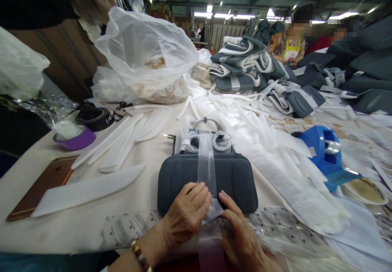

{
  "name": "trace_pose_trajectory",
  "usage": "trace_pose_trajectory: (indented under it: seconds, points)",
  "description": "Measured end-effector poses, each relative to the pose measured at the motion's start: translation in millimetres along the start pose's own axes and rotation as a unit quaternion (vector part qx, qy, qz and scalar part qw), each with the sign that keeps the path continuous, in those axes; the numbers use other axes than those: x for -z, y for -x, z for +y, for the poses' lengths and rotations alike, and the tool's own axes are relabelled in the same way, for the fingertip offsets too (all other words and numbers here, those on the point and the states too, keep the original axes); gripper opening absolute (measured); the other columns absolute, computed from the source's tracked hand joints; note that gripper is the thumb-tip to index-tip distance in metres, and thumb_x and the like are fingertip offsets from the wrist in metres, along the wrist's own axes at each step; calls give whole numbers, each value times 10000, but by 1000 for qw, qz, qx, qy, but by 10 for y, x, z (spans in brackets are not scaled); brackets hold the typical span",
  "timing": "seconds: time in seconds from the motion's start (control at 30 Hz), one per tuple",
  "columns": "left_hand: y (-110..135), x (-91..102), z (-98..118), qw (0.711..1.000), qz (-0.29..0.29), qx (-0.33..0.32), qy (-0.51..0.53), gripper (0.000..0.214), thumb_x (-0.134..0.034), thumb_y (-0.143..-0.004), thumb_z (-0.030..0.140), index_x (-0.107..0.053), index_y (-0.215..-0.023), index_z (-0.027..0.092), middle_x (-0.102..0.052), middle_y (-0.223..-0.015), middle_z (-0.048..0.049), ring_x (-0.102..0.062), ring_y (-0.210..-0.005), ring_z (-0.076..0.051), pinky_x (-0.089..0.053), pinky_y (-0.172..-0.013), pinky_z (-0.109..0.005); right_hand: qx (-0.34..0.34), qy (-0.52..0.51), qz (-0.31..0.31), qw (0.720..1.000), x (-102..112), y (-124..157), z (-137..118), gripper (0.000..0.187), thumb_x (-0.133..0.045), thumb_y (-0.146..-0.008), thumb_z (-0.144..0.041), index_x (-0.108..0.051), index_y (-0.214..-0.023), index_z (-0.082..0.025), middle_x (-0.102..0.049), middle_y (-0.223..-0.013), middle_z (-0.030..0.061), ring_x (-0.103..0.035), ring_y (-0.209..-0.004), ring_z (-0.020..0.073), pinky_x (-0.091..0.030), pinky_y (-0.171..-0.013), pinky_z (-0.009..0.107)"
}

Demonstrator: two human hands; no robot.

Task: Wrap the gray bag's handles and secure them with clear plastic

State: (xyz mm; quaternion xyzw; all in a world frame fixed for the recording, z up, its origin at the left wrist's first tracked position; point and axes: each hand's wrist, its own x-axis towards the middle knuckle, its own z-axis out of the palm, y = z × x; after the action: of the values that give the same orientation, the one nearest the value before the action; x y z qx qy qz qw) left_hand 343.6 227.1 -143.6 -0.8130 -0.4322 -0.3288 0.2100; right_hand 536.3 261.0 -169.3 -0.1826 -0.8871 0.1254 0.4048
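Note:
A dark grey padded cushion (pixel 186 170) with stitched oval panels lies in front of me. A wide translucent plastic strip (pixel 206 149) runs over its middle and hangs down past its front edge. My left hand (pixel 188 208), with a beaded bracelet on the wrist, presses its fingers together on the strip. Right of it, my right hand (pixel 240 229) has bent fingers at the strip's creased part and the cushion's front edge; its thumb is mostly hidden. Coiled clear tubes (pixel 221 142) lie behind the cushion, under the strip.
White foam strips (pixel 122 141) and a phone (pixel 45 186) lie to the left, near a purple bowl (pixel 75 137) and a large plastic bag (pixel 147 59). On the right stands a blue tape dispenser (pixel 320 149). Folded grey pads (pixel 235 82) are stacked behind; two people work beyond.

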Motion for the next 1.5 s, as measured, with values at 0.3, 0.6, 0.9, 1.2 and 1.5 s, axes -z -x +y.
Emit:
trace_pose_trajectory:
  seconds: [0.3,0.6,0.9,1.2,1.5]
  points:
    - [31,63,108,998,-15,-25,58,299,-359,-849,75,-626,-964,5,-688,-927,-175,-649,-937,-258,-570,-855,-398,-6,21,-5,1000,-38,-11,54,595,-352,-720,20,-455,-1293,-103,-549,-1285,164,-418,-1307,222,-488,-990,378]
    - [107,86,213,998,-19,-38,44,358,-293,-858,26,-644,-928,22,-692,-902,-149,-655,-926,-242,-563,-860,-359,34,24,-14,999,-86,-23,86,486,-369,-748,-5,-598,-1168,-92,-649,-1168,140,-376,-1333,242,-534,-946,385]
    - [-409,449,-246,989,-93,48,108,290,-396,-909,143,-561,-1128,48,-653,-1076,-158,-581,-1082,-216,-513,-945,-338,73,55,2,996,-105,-53,95,299,-391,-920,-106,-660,-1051,-105,-705,-1061,117,-298,-1363,269,-544,-936,380]
    - [-401,-67,-383,975,-209,52,-56,372,-442,-883,148,-528,-1220,15,-538,-1307,-199,-487,-1235,-296,-416,-1024,-411,76,57,-9,995,-102,-27,82,336,-345,-917,-100,-672,-996,-97,-713,-1037,118,-293,-1356,292,-560,-910,385]
    - [-463,36,-456,942,-327,75,-7,557,-631,-830,368,-500,-1265,47,-465,-1383,-195,-436,-1283,-295,-364,-1053,-406,59,32,-43,997,-6,-52,28,344,-342,-914,-103,-669,-1019,-133,-690,-1081,115,-334,-1349,274,-568,-890,377]
